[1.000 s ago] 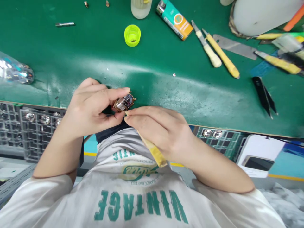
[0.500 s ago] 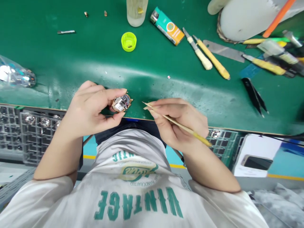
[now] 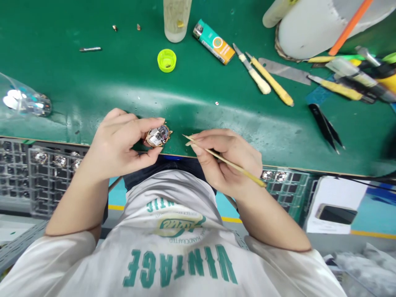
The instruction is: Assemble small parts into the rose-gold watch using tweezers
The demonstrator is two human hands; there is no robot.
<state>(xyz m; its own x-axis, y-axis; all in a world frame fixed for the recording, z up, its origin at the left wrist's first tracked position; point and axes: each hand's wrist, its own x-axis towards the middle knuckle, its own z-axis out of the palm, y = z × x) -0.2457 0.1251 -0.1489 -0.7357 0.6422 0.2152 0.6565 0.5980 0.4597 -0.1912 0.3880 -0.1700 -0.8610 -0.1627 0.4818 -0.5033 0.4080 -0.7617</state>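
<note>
My left hand [image 3: 122, 142] pinches a small gold watch case [image 3: 158, 135] between thumb and fingers, its open back showing the movement. It hovers at the near edge of the green mat [image 3: 93, 86]. My right hand [image 3: 229, 159] is closed on a thin yellow-handled stick tool [image 3: 227, 162]. The tool's pointed tip lies a short way right of the watch, not touching it.
On the mat lie a lime cap [image 3: 166, 60], a clear bottle [image 3: 176, 18], a teal-orange lighter [image 3: 213, 42], yellow-handled knives [image 3: 267, 78], black tweezers [image 3: 326, 127] and a bag of parts [image 3: 23, 101]. Grey compartment trays [image 3: 34, 173] and a white box [image 3: 335, 204] sit below the bench edge.
My right hand pulled the stick tool away from the watch to the right and turned it level. The watch stayed in my left hand.
</note>
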